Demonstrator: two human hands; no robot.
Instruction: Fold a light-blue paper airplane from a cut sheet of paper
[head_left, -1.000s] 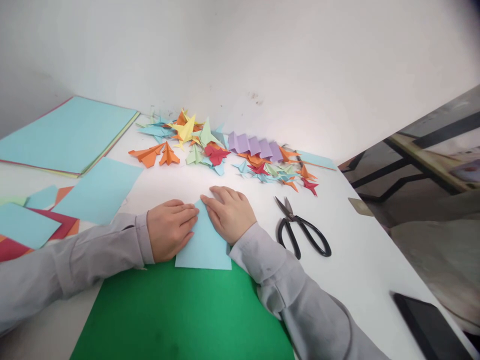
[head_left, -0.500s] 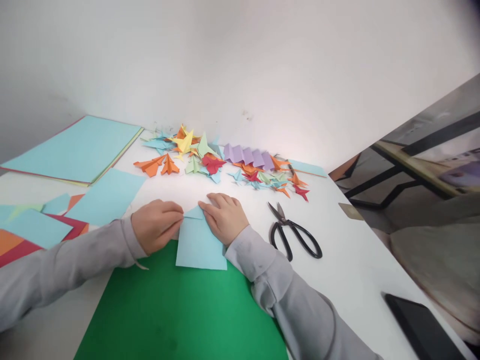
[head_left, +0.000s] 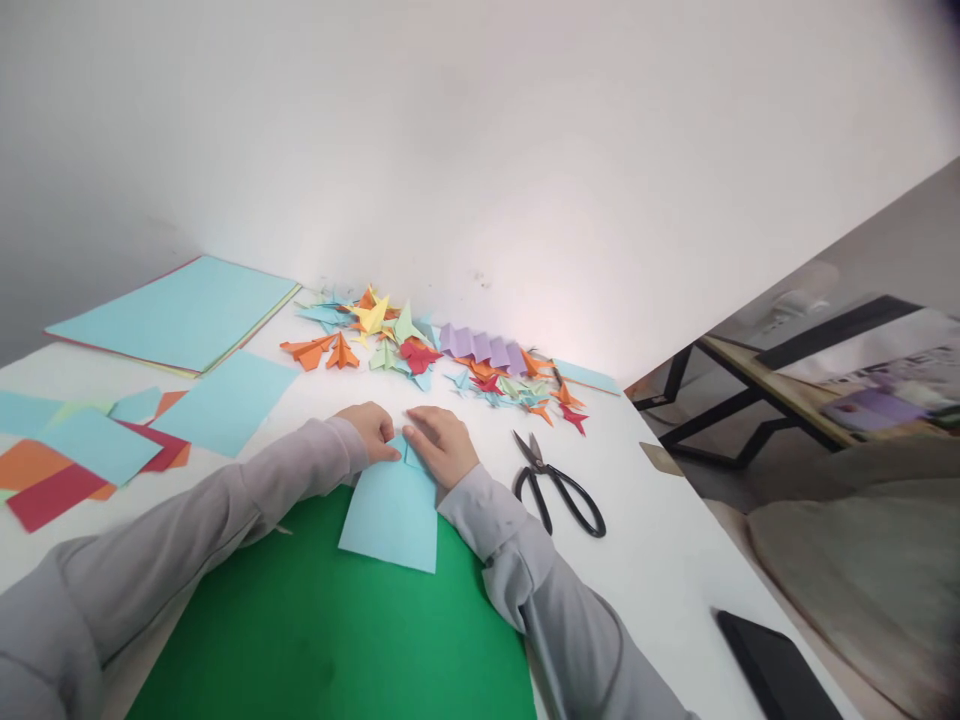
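Observation:
A light blue paper (head_left: pixel 394 515) lies on a green sheet (head_left: pixel 337 620), its far end folded over in small flaps. My left hand (head_left: pixel 370 432) is closed at the paper's far left edge, with thumb and fingers pinching near the fold. Opposite it, my right hand (head_left: pixel 444 445) presses the folded far right part, its thumb on the flap and its fingers bent together over the edge. The two hands are a small gap apart. Part of the fold is hidden under the fingers.
Black-handled scissors (head_left: pixel 559 482) lie right of my right hand. Folded paper figures (head_left: pixel 390 330) line the wall. Large blue sheets (head_left: pixel 184 312) are stacked at the back left, with coloured paper pieces (head_left: pixel 97 445) nearer. A black device (head_left: pixel 772 665) lies at the lower right.
My left hand has moved right, closer to my right hand, onto the flap. The flap at the far left corner now lies folded inward. The whole view has shifted slightly.

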